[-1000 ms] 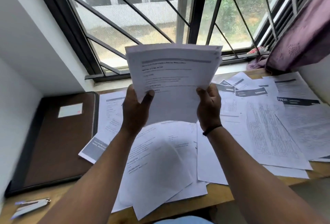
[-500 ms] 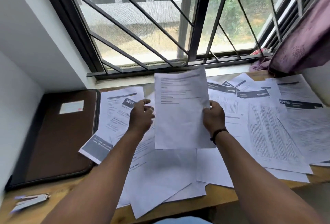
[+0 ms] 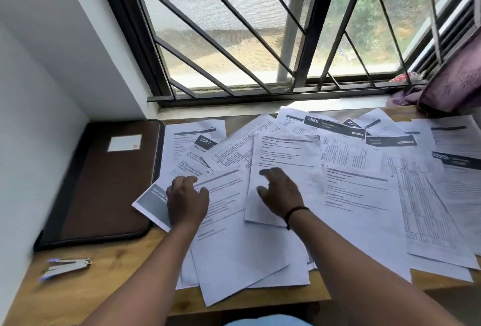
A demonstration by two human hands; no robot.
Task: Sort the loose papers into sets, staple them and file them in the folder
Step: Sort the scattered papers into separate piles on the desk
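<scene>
The loose papers (image 3: pixel 299 195) lie spread across the wooden counter (image 3: pixel 91 292), fanned and overlapping, from just right of the brown folder (image 3: pixel 104 182) out to the far right edge. The folder lies closed and flat, its cover leathery-looking with a pale label; the stapler (image 3: pixel 65 267), metal and slim, sits nearer than the folder, apart from the sheets.

The left hand (image 3: pixel 187 200) rests on the sheets just right of the folder, fingers loosely bent, grip released as far as the blur allows. The right hand (image 3: pixel 279 195) lies flat-fingered on one upright sheet (image 3: pixel 283 164) further right of the folder, grip also released, nothing held. No set looks stapled yet, so I judge the sorting is at an early stage.

The risks come from the material. The sheets are thin, smooth and slippery on each other, so a sideways push could carry along neighbours and mix types. Several near sheets overhang the counter's front edge; a nudge could tip them to the floor. Many pages look alike, white with grey header bars or dense tables, so a page may be matched to the wrong set. Lifting one sheet from an overlapped pile may drag the one underneath. A crooked stack would staple unevenly.
</scene>
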